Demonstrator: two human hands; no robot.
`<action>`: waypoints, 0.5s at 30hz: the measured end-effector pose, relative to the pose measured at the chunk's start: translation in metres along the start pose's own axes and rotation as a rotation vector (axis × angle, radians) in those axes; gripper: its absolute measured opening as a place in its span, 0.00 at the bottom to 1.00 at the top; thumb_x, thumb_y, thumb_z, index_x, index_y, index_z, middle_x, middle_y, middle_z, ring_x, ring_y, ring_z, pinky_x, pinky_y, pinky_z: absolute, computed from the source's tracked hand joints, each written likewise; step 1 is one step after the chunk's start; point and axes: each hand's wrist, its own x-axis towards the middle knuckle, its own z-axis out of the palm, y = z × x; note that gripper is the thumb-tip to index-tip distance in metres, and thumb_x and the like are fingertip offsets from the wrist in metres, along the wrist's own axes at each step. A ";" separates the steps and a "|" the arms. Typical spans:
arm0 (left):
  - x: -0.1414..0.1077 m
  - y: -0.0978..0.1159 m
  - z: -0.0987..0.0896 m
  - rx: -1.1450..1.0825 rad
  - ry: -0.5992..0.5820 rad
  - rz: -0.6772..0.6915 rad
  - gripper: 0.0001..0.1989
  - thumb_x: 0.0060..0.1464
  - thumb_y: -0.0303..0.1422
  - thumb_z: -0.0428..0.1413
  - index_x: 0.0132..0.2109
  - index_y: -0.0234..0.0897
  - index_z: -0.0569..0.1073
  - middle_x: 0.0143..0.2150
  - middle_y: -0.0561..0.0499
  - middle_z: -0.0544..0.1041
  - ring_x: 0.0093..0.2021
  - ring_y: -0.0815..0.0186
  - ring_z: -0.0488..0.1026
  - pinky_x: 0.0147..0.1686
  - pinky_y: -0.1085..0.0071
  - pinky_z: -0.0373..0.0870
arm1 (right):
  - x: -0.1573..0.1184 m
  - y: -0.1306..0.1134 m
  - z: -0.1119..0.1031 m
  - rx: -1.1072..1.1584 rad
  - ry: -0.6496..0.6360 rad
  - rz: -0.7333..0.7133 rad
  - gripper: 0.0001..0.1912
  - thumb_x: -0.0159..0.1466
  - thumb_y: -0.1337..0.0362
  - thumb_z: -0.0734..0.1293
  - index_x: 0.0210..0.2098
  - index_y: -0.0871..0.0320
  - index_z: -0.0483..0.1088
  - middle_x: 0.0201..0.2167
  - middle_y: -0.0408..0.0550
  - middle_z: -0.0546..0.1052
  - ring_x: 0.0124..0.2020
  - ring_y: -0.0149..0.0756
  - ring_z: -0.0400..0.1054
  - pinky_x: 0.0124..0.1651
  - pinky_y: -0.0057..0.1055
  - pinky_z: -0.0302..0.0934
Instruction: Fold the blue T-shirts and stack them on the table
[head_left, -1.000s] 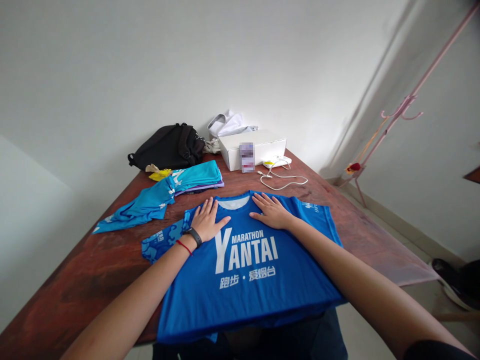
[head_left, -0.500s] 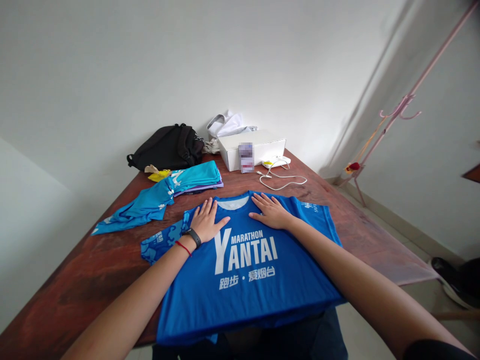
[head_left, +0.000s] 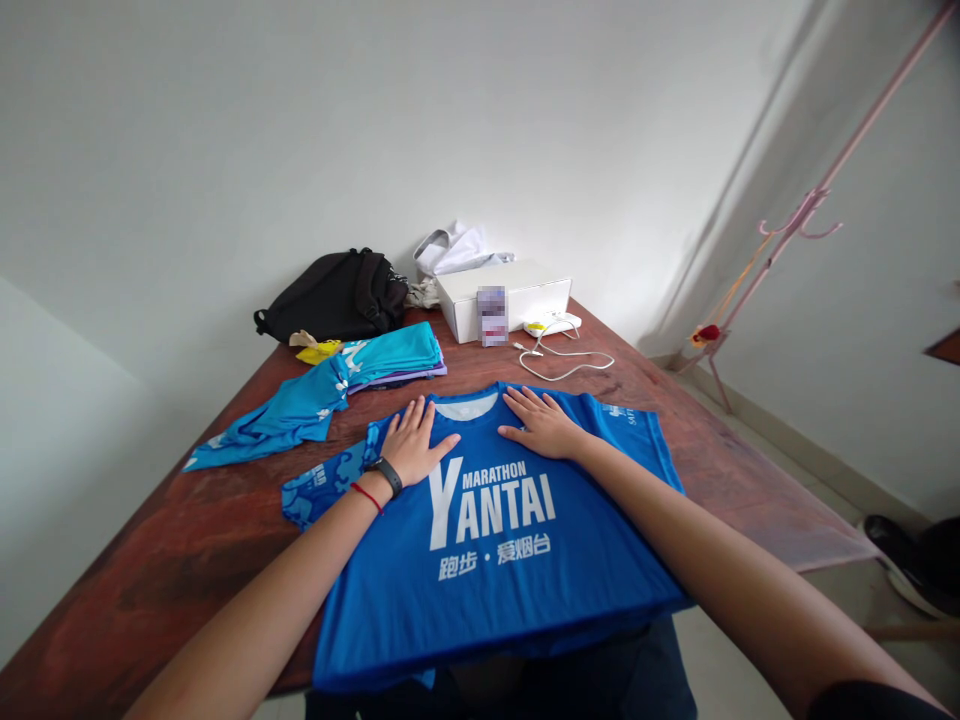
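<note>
A blue T-shirt (head_left: 495,580) with white "Marathon Yantai" lettering lies spread face up on the table, its neckline away from me and its hem hanging over the near edge. My left hand (head_left: 414,442) rests flat on the shirt just left of the collar, fingers stretched out; a dark band and a red string circle that wrist. Right of the collar, my right hand (head_left: 541,422) presses flat with its fingers spread. Neither hand grips the cloth. The shirt's left sleeve shows a lighter wave pattern.
Folded teal and purple clothes (head_left: 397,355) and a rumpled blue garment (head_left: 277,415) lie left on the wooden table (head_left: 172,530). Behind stand a black backpack (head_left: 337,295), a white box (head_left: 517,295) and a white cable (head_left: 562,370). A pink coat rack (head_left: 802,215) is at right.
</note>
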 end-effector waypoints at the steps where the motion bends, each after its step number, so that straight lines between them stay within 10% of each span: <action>1: 0.000 0.000 0.000 0.002 0.003 0.002 0.43 0.64 0.59 0.40 0.74 0.33 0.49 0.76 0.40 0.44 0.75 0.52 0.43 0.69 0.52 0.47 | 0.000 0.000 0.000 0.001 -0.001 0.001 0.47 0.66 0.31 0.46 0.75 0.52 0.42 0.75 0.46 0.43 0.75 0.52 0.33 0.73 0.56 0.33; 15: 0.000 -0.002 0.002 -0.002 0.001 0.002 0.44 0.64 0.60 0.39 0.74 0.32 0.49 0.76 0.40 0.44 0.75 0.52 0.44 0.69 0.51 0.47 | 0.000 0.000 0.000 0.007 0.001 -0.003 0.47 0.66 0.31 0.47 0.74 0.52 0.43 0.75 0.46 0.43 0.75 0.52 0.33 0.73 0.57 0.33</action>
